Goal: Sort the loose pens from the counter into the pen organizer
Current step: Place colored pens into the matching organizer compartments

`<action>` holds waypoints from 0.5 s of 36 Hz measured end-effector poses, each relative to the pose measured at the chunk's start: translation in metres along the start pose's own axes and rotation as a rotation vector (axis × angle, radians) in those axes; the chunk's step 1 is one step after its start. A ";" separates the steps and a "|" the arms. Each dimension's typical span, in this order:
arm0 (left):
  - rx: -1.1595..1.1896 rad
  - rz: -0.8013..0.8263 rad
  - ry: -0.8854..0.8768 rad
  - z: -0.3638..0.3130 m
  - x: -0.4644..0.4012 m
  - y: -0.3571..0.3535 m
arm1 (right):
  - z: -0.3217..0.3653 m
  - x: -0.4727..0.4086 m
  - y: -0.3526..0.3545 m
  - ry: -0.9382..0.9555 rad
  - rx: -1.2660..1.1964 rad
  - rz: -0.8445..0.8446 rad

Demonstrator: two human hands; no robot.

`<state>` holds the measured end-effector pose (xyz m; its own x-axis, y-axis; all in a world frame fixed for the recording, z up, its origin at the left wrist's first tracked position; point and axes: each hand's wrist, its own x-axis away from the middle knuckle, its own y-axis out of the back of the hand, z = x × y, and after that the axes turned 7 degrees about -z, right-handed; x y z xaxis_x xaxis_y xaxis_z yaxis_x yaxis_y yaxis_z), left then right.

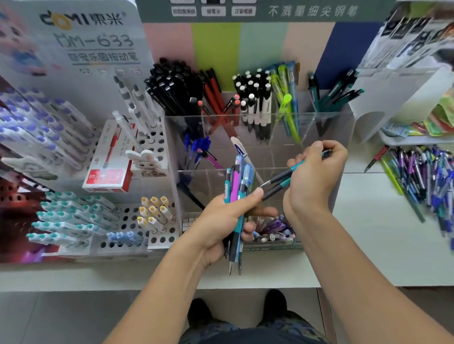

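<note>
Left hand: clenched round a bundle of pens.
Right hand: pinches two teal pens, tips beside the left thumb.
Organizer: behind both hands.

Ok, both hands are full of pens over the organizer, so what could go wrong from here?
1. The left hand grips a mixed bundle of pens with tips hanging below the fist; one could slip onto the counter.
2. The right hand holds two teal pens; the dark teal pens stand in the far right compartment, so a nearer drop would missort them.
3. A forearm swing might scatter the loose pen pile.
</note>
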<state>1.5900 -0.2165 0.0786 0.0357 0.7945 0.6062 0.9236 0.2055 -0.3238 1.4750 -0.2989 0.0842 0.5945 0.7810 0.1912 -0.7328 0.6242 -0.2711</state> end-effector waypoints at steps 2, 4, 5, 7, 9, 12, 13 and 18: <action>0.069 -0.017 -0.005 -0.001 -0.002 0.001 | -0.004 0.001 0.004 0.034 0.036 0.008; 0.077 -0.071 -0.013 -0.002 -0.006 0.001 | -0.007 0.002 0.010 0.080 0.078 0.032; 0.072 -0.102 -0.015 -0.002 -0.008 0.000 | -0.008 0.003 0.013 0.107 0.095 0.055; 0.046 -0.164 -0.019 -0.002 -0.012 -0.001 | -0.008 0.005 0.019 0.171 0.142 0.114; -0.009 -0.215 -0.045 -0.001 -0.016 -0.004 | -0.006 0.007 0.024 0.218 0.190 0.162; -0.058 -0.206 -0.102 -0.002 -0.018 -0.013 | -0.002 0.002 0.030 0.229 0.178 0.146; -0.035 -0.184 -0.108 -0.002 -0.018 -0.017 | -0.001 -0.001 0.032 0.234 0.180 0.119; -0.049 -0.101 -0.120 -0.002 -0.016 -0.034 | 0.005 -0.018 0.042 0.255 0.212 0.057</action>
<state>1.5587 -0.2373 0.0813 -0.1015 0.8346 0.5415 0.9377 0.2620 -0.2281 1.4321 -0.2867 0.0742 0.5951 0.8008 -0.0679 -0.8036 0.5914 -0.0673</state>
